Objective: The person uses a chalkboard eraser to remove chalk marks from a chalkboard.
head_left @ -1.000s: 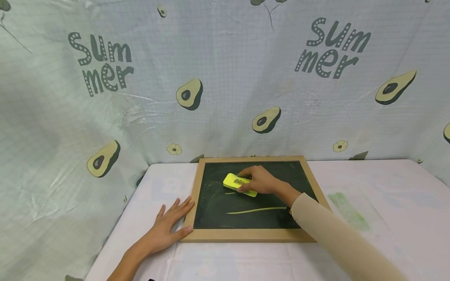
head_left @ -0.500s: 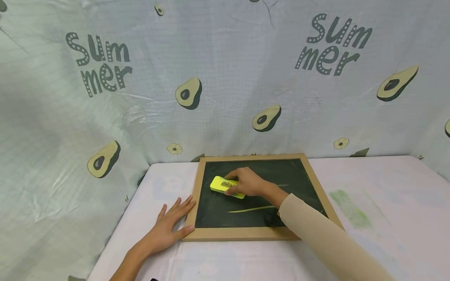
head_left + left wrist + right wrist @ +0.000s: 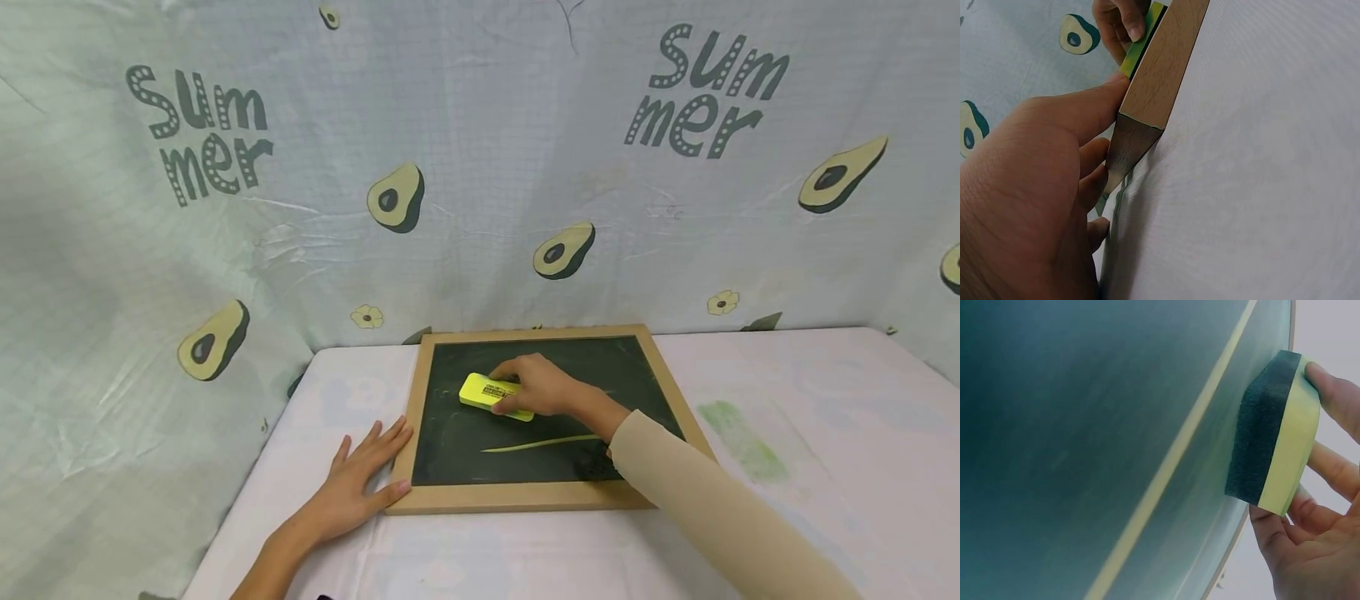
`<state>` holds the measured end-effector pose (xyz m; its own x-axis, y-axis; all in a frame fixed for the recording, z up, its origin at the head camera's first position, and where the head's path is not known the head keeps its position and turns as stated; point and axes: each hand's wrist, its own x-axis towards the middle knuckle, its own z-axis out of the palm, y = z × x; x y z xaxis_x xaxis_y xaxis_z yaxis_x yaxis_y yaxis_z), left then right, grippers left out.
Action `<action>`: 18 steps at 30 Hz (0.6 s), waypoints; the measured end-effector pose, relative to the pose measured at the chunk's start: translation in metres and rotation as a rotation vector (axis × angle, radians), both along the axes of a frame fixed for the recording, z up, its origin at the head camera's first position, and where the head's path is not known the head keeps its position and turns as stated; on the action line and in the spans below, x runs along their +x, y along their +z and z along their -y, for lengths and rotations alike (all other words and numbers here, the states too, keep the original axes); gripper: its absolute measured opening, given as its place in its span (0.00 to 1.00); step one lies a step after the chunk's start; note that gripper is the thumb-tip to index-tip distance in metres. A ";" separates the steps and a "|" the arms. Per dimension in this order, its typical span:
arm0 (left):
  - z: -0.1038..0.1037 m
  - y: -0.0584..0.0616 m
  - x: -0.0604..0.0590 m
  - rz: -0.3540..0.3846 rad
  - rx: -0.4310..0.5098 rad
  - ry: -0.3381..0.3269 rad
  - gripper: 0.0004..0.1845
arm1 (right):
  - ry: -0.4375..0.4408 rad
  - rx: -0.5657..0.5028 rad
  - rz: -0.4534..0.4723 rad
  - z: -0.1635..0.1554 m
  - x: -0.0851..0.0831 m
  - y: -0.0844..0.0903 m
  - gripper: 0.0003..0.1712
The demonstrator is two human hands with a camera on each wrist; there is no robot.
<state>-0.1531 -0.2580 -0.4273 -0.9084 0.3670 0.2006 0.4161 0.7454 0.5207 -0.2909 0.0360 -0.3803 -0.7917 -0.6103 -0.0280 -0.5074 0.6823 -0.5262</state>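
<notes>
Left hand [image 3: 355, 490] spread, our right hand [image 3: 546, 386] pinches a yellow, dark-padded oblong eraser [image 3: 477, 390], likely light, best held by its sides.

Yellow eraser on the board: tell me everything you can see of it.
The eraser is an oblong block with rounded corners: a yellow-green upper layer over a thick dark pad that looks like felt or sponge. Dark lettering marks its top, too small to read. The right hand grips it, pad facing the chalkboard and apparently resting on it. In the head view it slants down rightward, above the yellow line.
</notes>
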 end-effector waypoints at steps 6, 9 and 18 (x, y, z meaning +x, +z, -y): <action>0.000 0.000 0.000 0.014 0.009 -0.001 0.37 | -0.001 0.020 -0.020 -0.016 -0.002 0.000 0.33; 0.000 0.000 0.001 0.020 0.019 -0.001 0.37 | -0.006 0.022 -0.029 -0.029 -0.005 0.001 0.32; -0.001 0.001 0.000 0.011 0.019 -0.005 0.37 | -0.090 -0.007 -0.063 -0.100 -0.004 0.001 0.32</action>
<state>-0.1531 -0.2567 -0.4265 -0.9086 0.3680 0.1976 0.4143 0.7331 0.5394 -0.2953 0.1362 -0.3796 -0.8431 -0.5371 0.0281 -0.4771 0.7227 -0.5002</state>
